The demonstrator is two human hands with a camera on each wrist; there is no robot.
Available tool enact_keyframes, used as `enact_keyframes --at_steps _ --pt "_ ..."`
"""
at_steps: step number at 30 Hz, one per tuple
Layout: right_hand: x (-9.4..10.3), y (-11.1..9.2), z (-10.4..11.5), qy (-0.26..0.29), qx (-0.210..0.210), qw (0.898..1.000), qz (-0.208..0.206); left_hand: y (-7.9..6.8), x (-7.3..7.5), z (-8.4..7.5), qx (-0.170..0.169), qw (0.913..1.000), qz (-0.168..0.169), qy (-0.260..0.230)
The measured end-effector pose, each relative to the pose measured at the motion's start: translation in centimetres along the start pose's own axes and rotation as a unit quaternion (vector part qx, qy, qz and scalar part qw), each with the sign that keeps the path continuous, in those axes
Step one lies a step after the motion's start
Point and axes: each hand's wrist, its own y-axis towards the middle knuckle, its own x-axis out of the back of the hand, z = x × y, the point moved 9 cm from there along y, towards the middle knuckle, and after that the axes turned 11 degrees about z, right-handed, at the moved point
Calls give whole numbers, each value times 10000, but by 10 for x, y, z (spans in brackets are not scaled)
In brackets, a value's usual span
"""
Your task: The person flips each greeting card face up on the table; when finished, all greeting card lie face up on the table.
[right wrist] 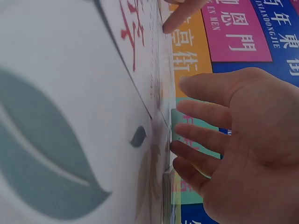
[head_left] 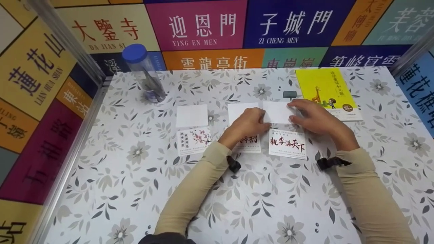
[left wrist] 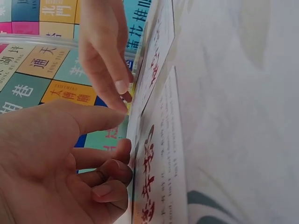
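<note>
While both hands reach over the table [head_left: 288, 189], we find the right blank card [head_left: 276, 113] between them, at the right end of the upper row. Our left hand [head_left: 245, 122] has its thumb and forefinger at that card's left edge, the other fingers bent loosely; our right hand [head_left: 315, 117] keeps thumb and fingers apart at the right edge. Neither hand clenches or grasps anything that we can see; whether the fingertips press the card, we cannot tell.

Around it, the middle blank card [head_left: 237, 110] lies partly under our left hand, which with its wrist also hides much of the middle printed card [head_left: 251, 146]. The right printed card [head_left: 287, 144] sits just below the right blank one, and the left blank card [head_left: 192, 116] and left printed card [head_left: 193, 142] are well to the left. Close beyond our right hand are a small grey-green piece [head_left: 290, 94] and a yellow book [head_left: 330, 84], whose lower part that hand overlaps from above.

We note flat, squarish cards, matt white or lettered in red and black; a clear, cylindrical bottle [head_left: 149, 81] with a round blue lid [head_left: 134, 54]; and a leaf-and-flower print across the tabletop.
</note>
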Motion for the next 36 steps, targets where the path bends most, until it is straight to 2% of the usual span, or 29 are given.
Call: enact_keyframes --at_steps 8,11,16,22,28,31,36 --pt "4 15 -10 -340 -345 9985 270 2 10 4 810 9960 -348 -113" --pt "5 18 -13 -422 -562 9970 323 1 9 4 891 9954 -329 -143" --pt "6 18 -17 -464 -751 9955 353 2 8 2 624 9975 -263 -217" --pt "8 19 -15 -529 -761 9955 178 4 13 2 150 9975 -660 -202" --pt "11 14 -6 -773 -774 9940 -97 8 12 2 160 9965 -821 -60" --pt "12 12 -2 -911 -806 9922 -290 10 12 3 129 9953 -938 -185" --pt "12 12 5 -944 -650 9912 -656 7 18 3 -255 9872 -1380 -758"
